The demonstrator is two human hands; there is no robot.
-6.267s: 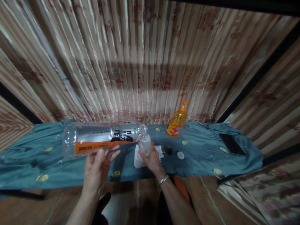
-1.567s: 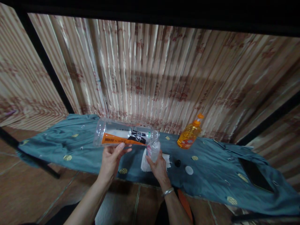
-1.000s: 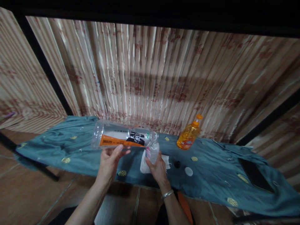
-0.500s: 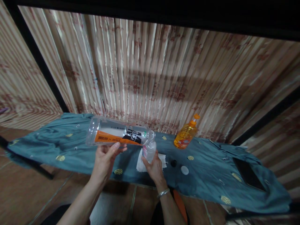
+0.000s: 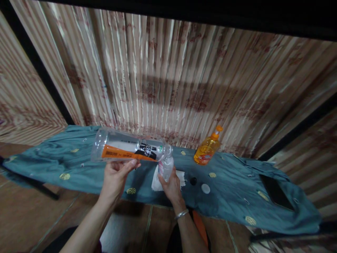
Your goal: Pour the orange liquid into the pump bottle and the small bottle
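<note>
My left hand [image 5: 118, 175] is closed around the underside of a large clear plastic bottle [image 5: 129, 146] with an orange, black and silver label. That bottle lies nearly level in the air, its neck pointing right. Its mouth meets the top of a smaller clear bottle [image 5: 166, 168] with a pinkish label. Around this smaller one my right hand [image 5: 171, 186] is closed, a silver bracelet on the wrist; it stands slightly tilted over a white cloth [image 5: 156, 182]. Whether liquid passes between the two mouths I cannot make out.
A black cap [image 5: 193, 181] and a white cap [image 5: 205, 188] lie right of the cloth. Behind them stands an orange pump bottle [image 5: 207, 149] of yellow liquid. A dark phone-like slab [image 5: 276, 192] rests at the right on the teal sheet [image 5: 226, 200]. Dark metal posts and a striped curtain surround it.
The view has shifted a little, so everything sits slightly further left and up. Both hands keep their holds, and the large bottle's base looks slightly higher.
</note>
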